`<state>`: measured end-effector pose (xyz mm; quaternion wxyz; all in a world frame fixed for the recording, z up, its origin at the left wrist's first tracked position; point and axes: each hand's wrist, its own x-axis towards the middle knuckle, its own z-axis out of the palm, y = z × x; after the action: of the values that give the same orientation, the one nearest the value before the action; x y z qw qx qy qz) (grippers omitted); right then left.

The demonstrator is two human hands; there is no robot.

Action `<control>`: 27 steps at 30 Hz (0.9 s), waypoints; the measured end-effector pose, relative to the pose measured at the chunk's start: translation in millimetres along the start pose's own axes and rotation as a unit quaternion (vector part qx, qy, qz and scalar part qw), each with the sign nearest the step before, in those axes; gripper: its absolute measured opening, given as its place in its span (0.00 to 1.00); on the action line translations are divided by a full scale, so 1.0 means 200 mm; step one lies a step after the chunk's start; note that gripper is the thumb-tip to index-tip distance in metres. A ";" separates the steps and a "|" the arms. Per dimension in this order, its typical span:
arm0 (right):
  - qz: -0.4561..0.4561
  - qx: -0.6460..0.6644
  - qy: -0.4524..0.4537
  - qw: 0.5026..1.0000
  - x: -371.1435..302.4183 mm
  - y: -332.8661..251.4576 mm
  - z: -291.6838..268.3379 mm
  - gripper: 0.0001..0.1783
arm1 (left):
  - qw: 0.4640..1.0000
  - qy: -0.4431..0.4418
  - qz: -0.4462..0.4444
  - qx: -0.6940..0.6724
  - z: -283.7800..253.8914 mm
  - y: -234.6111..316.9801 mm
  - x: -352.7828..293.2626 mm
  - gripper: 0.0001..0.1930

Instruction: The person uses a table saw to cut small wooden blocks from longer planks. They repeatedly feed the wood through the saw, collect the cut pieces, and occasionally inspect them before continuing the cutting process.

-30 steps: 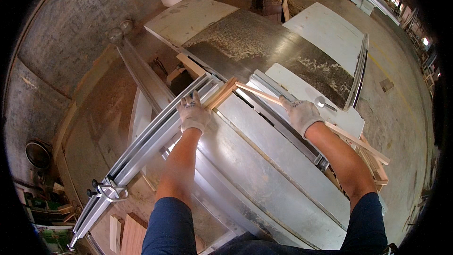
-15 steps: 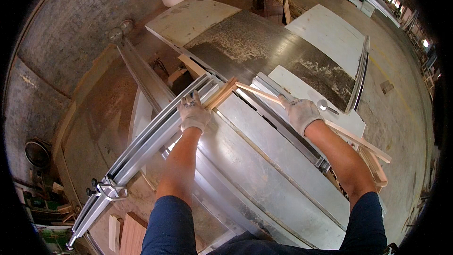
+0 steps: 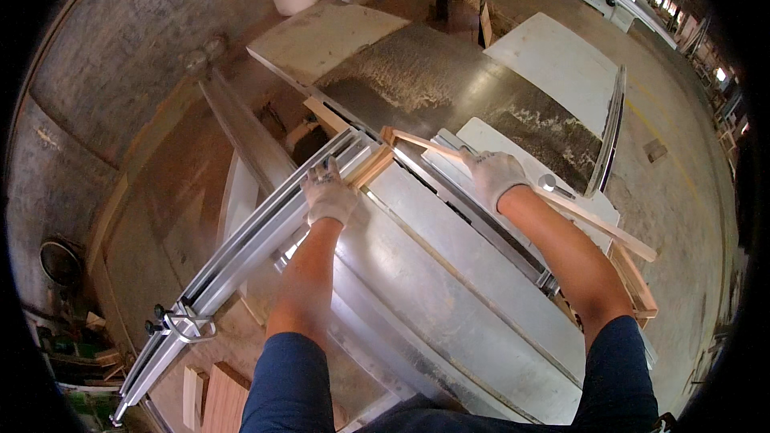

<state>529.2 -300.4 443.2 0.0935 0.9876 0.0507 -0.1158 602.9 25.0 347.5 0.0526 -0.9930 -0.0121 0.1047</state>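
Observation:
My left hand (image 3: 327, 194), in a pale knitted glove, curls over the aluminium fence (image 3: 269, 210) and holds a short wooden strip (image 3: 372, 167) against it. My gloved right hand (image 3: 494, 176) grips a thin wooden strip (image 3: 427, 143) that slants away to the left. The thin strip's far end meets or nearly meets the tip of the short one, at the edge of the silver metal machine table (image 3: 449, 261). Beneath my right hand runs a metal rail (image 3: 454, 144), and the palm side of that hand is hidden.
A dark, dust-covered table surface (image 3: 433, 64) extends beyond, with pale panels on both sides. Near my right forearm are a round metal knob (image 3: 547, 182) and several wooden strips (image 3: 634, 277). A clamp (image 3: 186, 322) sits on the fence's near end, with boards (image 3: 227, 401) below.
My right hand has shifted left and slightly away, carrying the thin strip with it. Its far end has moved left toward the short strip's tip. My left hand is nearly still.

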 end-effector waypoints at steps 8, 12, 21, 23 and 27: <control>-0.025 -0.003 0.022 0.999 0.12 -0.02 -0.13 0.30 | 1.000 0.002 0.002 0.002 -0.02 0.00 -0.02 0.49; -0.044 -0.009 0.013 0.999 0.15 -0.09 -0.17 0.28 | 1.000 -0.004 -0.002 -0.002 -0.01 -0.02 0.00 0.52; 0.017 -0.054 0.041 0.998 0.06 0.10 -0.12 0.29 | 1.000 -0.018 0.007 0.024 -0.01 -0.01 -0.01 0.49; 0.011 -0.056 0.020 0.998 0.02 0.10 -0.12 0.29 | 0.999 -0.024 0.006 0.027 -0.01 -0.01 0.00 0.49; 0.012 -0.014 0.033 0.999 -0.01 0.18 -0.09 0.31 | 0.999 -0.032 0.006 0.016 -0.03 0.00 0.00 0.50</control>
<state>536.0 -332.3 466.3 0.1074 0.9900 0.0432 -0.0810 603.5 24.9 353.1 0.0674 -0.9883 -0.0062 0.1367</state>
